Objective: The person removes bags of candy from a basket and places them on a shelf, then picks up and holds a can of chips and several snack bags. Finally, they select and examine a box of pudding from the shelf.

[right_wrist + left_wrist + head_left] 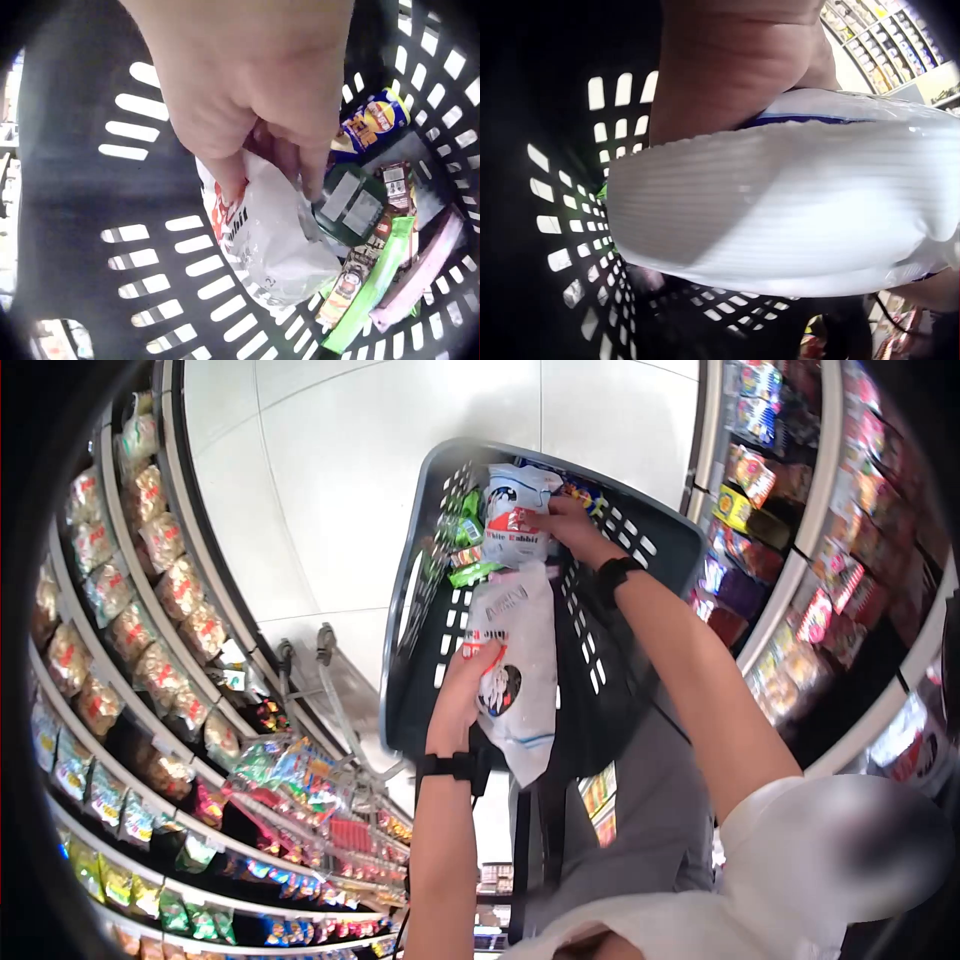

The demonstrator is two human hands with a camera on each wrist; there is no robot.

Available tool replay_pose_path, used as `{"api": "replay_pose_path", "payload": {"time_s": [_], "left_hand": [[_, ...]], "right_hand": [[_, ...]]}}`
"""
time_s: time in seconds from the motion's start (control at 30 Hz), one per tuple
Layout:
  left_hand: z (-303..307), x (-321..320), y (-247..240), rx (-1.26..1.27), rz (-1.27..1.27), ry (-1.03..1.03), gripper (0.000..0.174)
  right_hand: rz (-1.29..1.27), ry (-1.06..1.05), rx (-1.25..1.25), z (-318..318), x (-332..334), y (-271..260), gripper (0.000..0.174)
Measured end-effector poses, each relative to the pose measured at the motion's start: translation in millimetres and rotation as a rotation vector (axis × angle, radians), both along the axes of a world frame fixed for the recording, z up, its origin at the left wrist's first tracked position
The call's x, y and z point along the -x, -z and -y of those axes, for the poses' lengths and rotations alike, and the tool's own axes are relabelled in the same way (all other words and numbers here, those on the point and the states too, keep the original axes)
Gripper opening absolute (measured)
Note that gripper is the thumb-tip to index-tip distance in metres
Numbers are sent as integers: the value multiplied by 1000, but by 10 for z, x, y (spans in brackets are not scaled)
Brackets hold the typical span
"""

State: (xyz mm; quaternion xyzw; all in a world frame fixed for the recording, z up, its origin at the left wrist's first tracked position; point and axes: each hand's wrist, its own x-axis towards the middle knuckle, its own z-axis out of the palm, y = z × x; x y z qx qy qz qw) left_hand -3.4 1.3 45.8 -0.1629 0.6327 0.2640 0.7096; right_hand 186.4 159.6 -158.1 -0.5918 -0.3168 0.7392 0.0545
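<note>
My left hand (460, 690) grips a white White Rabbit candy bag (530, 635), thumb on its printed front. That bag lies lengthwise over the near half of a dark shopping basket (655, 510). In the left wrist view, its ribbed white side fills the middle. Farther into the basket, my right hand (577, 532) pinches a second White Rabbit candy bag (512, 550) by its side. From the right wrist, this crinkled bag hangs beneath the curled fingers (229, 176), beside a dark green pack (349, 206) lower in the basket.
In the basket lie a blue snack pack (375, 124), a bright green long packet (371, 289) and a pink long packet (420, 274). Shelves of bagged snacks (160, 590) line the left, with more packaged sweets (760, 490) at right. A metal cart (335, 700) stands left of the basket.
</note>
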Motion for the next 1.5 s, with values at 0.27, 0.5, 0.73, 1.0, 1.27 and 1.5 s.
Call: {"api": "replay_pose_path", "payload": {"time_s": [0.27, 0.5, 0.73, 1.0, 1.27, 1.5], "left_hand": [[-732, -260, -2283, -412, -216, -82, 54], [-1378, -761, -3561, -624, -364, 246, 59], [-1224, -1087, -3980, -787, -277, 423, 53], [-666, -596, -4251, -916, -15, 898, 44], [37, -647, -4730, -670, 743, 1391, 49], [610, -1250, -5146, -746, 622, 2325, 57]], "right_hand": [[-550, 92, 11, -319, -947, -2765, 43], [-838, 541, 80, -301, -1659, -4199, 41], [-973, 908, 120, 513, -2093, -4275, 44], [-687, 1184, -272, 2338, -1961, -4772, 63], [-523, 1594, -417, 3896, -553, -5392, 66], [-665, 1805, -309, 4871, -130, -6336, 33]]}}
